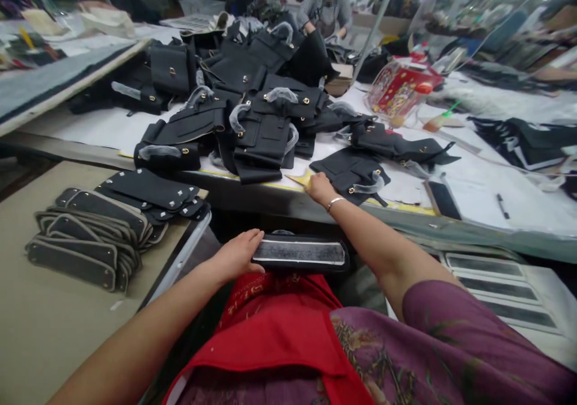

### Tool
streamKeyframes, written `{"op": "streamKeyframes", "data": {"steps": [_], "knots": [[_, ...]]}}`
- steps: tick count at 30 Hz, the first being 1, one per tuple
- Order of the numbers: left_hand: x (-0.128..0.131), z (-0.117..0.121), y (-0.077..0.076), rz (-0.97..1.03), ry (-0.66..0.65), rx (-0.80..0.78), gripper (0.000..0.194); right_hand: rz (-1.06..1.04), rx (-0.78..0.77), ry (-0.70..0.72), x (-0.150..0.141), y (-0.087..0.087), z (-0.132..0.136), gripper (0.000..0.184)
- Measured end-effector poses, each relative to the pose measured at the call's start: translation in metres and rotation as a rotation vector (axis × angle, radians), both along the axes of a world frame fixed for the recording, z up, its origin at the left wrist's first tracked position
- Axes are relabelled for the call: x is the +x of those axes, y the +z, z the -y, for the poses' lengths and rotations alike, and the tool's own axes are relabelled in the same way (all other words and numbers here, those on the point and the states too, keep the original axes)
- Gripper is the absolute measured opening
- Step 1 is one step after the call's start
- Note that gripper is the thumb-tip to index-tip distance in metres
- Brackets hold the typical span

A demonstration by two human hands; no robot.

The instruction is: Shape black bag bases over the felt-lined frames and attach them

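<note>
My left hand (pixel 237 253) is wrapped round the left end of a flat black bag base panel (pixel 301 253) held above my red apron (pixel 279 327). My right hand (pixel 320 188) reaches forward to the table edge (pixel 270 196) and rests on a thin yellow strip (pixel 301 179), right beside a flat black bag piece (pixel 350 173). Its fingers are curled down, and I cannot make out whether they hold anything. A big heap of black handbags (pixel 252 104) with gold fittings and wrapped handles lies just beyond.
A stack of black oval panels (pixel 103 231) sits on the low tan table at the left. A red printed box (pixel 399 86), a phone (pixel 444 199) and a pen (pixel 502 205) lie on the white table at the right. A person works at the far end (pixel 327 5).
</note>
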State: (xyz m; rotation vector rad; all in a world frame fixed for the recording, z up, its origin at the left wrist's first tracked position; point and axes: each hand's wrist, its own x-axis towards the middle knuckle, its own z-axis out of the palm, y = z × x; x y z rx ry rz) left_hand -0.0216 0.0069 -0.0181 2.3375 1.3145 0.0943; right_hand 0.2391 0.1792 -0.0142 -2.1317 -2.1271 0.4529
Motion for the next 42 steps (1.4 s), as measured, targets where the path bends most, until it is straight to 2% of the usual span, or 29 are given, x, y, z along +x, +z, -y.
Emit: {"op": "streamKeyframes", "data": {"steps": [3,5,8,10,12,15,20,25,30,34,37,42], "knots": [[0.01,-0.001,0.008,-0.157,-0.045,0.022,0.081,0.073,0.033,0.085,0.009,0.01,0.003,0.046],[0.013,0.001,0.009,-0.216,-0.076,0.053,0.078,0.07,-0.025,0.251,0.03,0.023,0.022,0.05],[0.013,0.004,0.005,-0.24,-0.119,0.099,0.074,-0.065,-0.279,0.584,0.073,0.039,0.074,0.063],[0.011,0.004,0.003,-0.243,-0.145,0.111,0.074,-0.108,-0.381,0.706,0.094,0.042,0.115,0.081],[0.011,0.003,0.003,-0.256,-0.175,0.101,0.076,-0.081,-0.356,0.7,0.104,0.04,0.148,0.091],[0.013,-0.001,0.01,-0.285,-0.223,0.069,0.081,0.003,-0.258,0.633,0.102,0.033,0.173,0.087],[0.018,-0.008,0.021,-0.34,-0.254,0.042,0.086,0.13,-0.134,0.686,0.096,0.025,0.168,0.071],[0.014,-0.016,0.02,-0.319,-0.285,0.046,0.088,0.202,-0.077,0.822,0.097,0.02,0.152,0.061],[0.011,-0.02,0.017,-0.243,-0.303,0.025,0.091,0.157,-0.09,0.829,0.098,0.019,0.149,0.061],[0.01,-0.021,0.019,-0.218,-0.27,0.0,0.091,0.102,-0.106,0.809,0.1,0.013,0.148,0.065],[0.008,-0.016,0.022,-0.195,-0.251,-0.006,0.088,0.031,-0.116,0.766,0.108,-0.005,0.147,0.069],[0.005,-0.012,0.024,-0.173,-0.223,-0.027,0.092,-0.144,0.046,0.659,0.124,-0.056,0.133,0.074]]}}
